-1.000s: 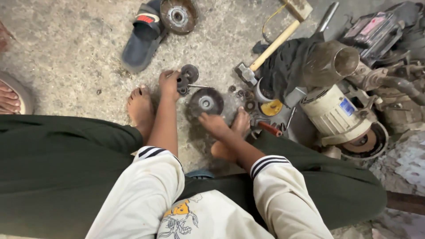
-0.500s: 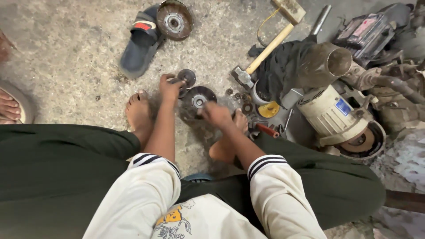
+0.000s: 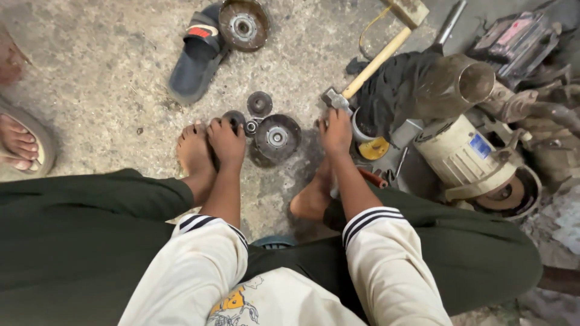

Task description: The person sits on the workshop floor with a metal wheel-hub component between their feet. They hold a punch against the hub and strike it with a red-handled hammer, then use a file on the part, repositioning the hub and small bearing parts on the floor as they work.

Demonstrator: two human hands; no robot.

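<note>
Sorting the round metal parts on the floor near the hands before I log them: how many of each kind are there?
Large grooved discs: 2, one by the sandal, one between the hands
Small dark discs: 2, one lying free, one at the left hand
Small ring: 1
Total: 5

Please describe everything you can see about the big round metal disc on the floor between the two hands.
The round metal disc lies flat on the concrete floor. It looks like dark, dirty steel, with a raised rim and a lighter hub with a hole at its centre. The left hand is close on one side, at smaller round parts; the right hand is apart.
</note>
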